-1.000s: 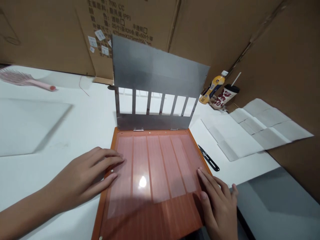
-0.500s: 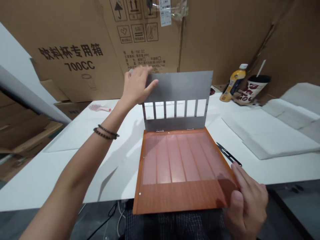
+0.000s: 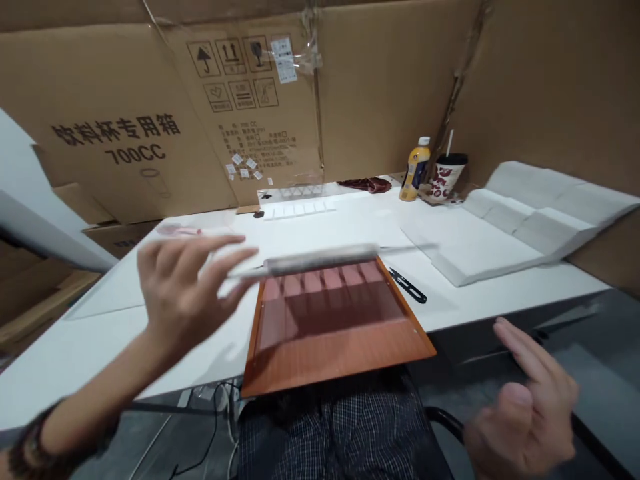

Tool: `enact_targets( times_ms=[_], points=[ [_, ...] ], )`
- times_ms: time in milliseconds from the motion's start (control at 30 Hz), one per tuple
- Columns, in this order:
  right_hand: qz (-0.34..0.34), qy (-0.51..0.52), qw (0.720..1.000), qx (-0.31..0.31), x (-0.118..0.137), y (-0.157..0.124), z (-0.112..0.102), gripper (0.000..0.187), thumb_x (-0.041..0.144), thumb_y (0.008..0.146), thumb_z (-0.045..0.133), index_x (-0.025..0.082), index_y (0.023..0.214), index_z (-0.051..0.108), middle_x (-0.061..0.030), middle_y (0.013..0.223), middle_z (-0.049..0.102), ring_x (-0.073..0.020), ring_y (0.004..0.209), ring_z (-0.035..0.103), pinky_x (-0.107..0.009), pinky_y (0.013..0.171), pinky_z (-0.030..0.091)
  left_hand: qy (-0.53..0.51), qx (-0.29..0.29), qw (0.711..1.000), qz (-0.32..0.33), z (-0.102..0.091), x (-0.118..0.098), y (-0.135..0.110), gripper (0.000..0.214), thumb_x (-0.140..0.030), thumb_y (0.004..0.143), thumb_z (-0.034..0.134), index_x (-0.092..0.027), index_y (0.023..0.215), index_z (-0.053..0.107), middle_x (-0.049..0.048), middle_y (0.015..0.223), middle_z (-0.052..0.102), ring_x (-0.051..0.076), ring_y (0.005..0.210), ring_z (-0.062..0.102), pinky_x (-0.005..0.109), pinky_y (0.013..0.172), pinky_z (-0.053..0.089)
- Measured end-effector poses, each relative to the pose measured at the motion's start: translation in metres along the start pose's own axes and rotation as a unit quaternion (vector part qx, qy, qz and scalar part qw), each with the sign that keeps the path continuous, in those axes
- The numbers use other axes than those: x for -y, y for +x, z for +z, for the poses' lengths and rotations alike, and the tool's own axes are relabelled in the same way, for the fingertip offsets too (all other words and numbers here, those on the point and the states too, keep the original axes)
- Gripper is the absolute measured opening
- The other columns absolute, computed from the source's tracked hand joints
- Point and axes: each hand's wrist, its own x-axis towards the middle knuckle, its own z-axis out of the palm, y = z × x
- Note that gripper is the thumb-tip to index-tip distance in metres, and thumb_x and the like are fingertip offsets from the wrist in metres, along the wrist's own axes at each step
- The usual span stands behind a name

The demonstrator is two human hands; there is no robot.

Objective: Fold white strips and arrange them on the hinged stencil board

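Note:
A grey slotted metal plate (image 3: 320,259), seen almost edge-on and smeared by motion, is tilted over the orange-brown board (image 3: 340,353). My left hand (image 3: 185,283) holds the plate's left end, which lies between thumb and fingers. Under the plate, a pinkish sheet marked in strips (image 3: 300,320) covers the board's upper part; the plate's shadow falls across it. The board's near edge juts past the table edge, above my lap. Off to the right of the board, my right hand (image 3: 525,400) hovers open with nothing in it, thumb apart from the fingers.
Black thread snips (image 3: 409,287) lie right of the board on the white table (image 3: 215,333). Further right is a stack of white foam sheets (image 3: 500,247). A yellow bottle (image 3: 415,170) and a drink cup (image 3: 447,177) stand behind, before the cardboard walls (image 3: 390,87).
The metal plate has swung from upright down toward me, my left hand moving with it. My right hand has left the board's edge and moved right. The view has shifted.

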Motion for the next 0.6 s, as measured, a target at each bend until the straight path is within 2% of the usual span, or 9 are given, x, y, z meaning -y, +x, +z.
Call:
enact_targets(
  times_ms=[33,100,133,200,267,367,467,533,600],
  points=[
    [-0.011,0.01,1.0,0.023,0.005,0.006,-0.001,0.042,0.026,0.093,0.036,0.014,0.124,0.061,-0.0148,0.118,0.065,-0.0342,0.108,0.06,-0.06,0.098,0.034,0.02,-0.033,0.999,0.035,-0.006,-0.015,-0.018,0.033,-0.03,0.08,0.072,-0.024,0.108,0.056,0.0068,0.109,0.064,0.024,0.094,0.057,0.05,0.088,0.041],
    [-0.045,0.031,0.992,0.117,0.016,0.016,0.003,0.039,0.025,0.093,0.039,0.015,0.125,0.059,-0.0141,0.119,0.063,-0.0318,0.111,0.058,-0.059,0.101,0.032,0.012,-0.081,0.993,0.085,-0.013,-0.042,-0.051,0.023,-0.02,0.08,0.07,-0.032,0.095,0.058,-0.0012,0.1,0.064,0.019,0.086,0.055,0.049,0.095,0.038],
    [-0.071,0.041,0.981,0.177,0.021,0.02,0.007,0.037,0.025,0.093,0.04,0.016,0.125,0.057,-0.0132,0.121,0.062,-0.0301,0.112,0.057,-0.057,0.103,0.031,-0.007,-0.064,0.994,0.093,-0.015,-0.054,-0.064,0.021,-0.016,0.081,0.068,-0.033,0.091,0.059,-0.0015,0.096,0.063,0.018,0.086,0.055,0.049,0.098,0.036],
    [-0.13,0.044,0.947,0.289,0.029,0.022,0.022,0.037,0.029,0.095,0.042,0.018,0.128,0.052,-0.012,0.127,0.059,-0.0283,0.116,0.055,-0.058,0.106,0.026,-0.04,-0.056,0.993,0.098,-0.014,-0.072,-0.084,0.028,-0.011,0.074,0.075,-0.032,0.084,0.06,-0.0031,0.093,0.061,0.017,0.086,0.052,0.049,0.105,0.03],
    [-0.172,0.025,0.91,0.376,0.033,0.018,0.04,0.042,0.039,0.098,0.038,0.019,0.134,0.046,-0.0128,0.134,0.054,-0.0304,0.12,0.051,-0.063,0.106,0.02,-0.078,-0.087,0.988,0.104,-0.011,-0.084,-0.096,0.031,-0.009,0.068,0.079,-0.031,0.079,0.06,-0.0053,0.094,0.06,0.015,0.087,0.051,0.049,0.112,0.024],
    [-0.208,0.035,0.859,0.466,0.029,0.002,0.064,0.043,0.048,0.098,0.032,0.023,0.127,0.051,-0.0117,0.126,0.061,-0.0324,0.112,0.056,-0.071,0.099,0.023,-0.08,-0.139,0.985,0.07,-0.006,-0.091,-0.104,0.021,-0.013,0.073,0.075,-0.027,0.077,0.06,-0.0031,0.095,0.061,0.015,0.09,0.053,0.051,0.112,0.024],
    [-0.224,0.067,0.837,0.496,0.02,-0.01,0.074,0.03,0.043,0.099,0.035,0.028,0.104,0.061,-0.0043,0.102,0.068,-0.0263,0.093,0.064,-0.066,0.095,0.032,-0.087,-0.116,0.989,0.041,-0.008,-0.092,-0.104,0.02,-0.008,0.077,0.069,-0.026,0.083,0.062,-0.0007,0.1,0.063,0.016,0.096,0.054,0.051,0.111,0.025],
    [-0.263,0.082,0.837,0.472,0.012,-0.013,0.076,0.024,0.04,0.097,0.04,0.029,0.098,0.061,-0.0015,0.091,0.067,-0.0241,0.084,0.065,-0.063,0.092,0.034,-0.129,-0.067,0.989,0.031,-0.014,-0.089,-0.1,0.021,-0.007,0.08,0.063,-0.026,0.089,0.063,0.0005,0.101,0.065,0.016,0.1,0.054,0.047,0.112,0.024],
    [-0.322,0.092,0.836,0.434,0.005,-0.012,0.078,0.018,0.038,0.095,0.046,0.029,0.099,0.061,-0.0003,0.087,0.066,-0.0234,0.077,0.065,-0.061,0.09,0.036,-0.198,-0.006,0.98,0.033,-0.021,-0.082,-0.094,0.012,-0.019,0.087,0.058,-0.024,0.097,0.062,0.0028,0.101,0.068,0.017,0.102,0.054,0.044,0.112,0.023]
  ],
)
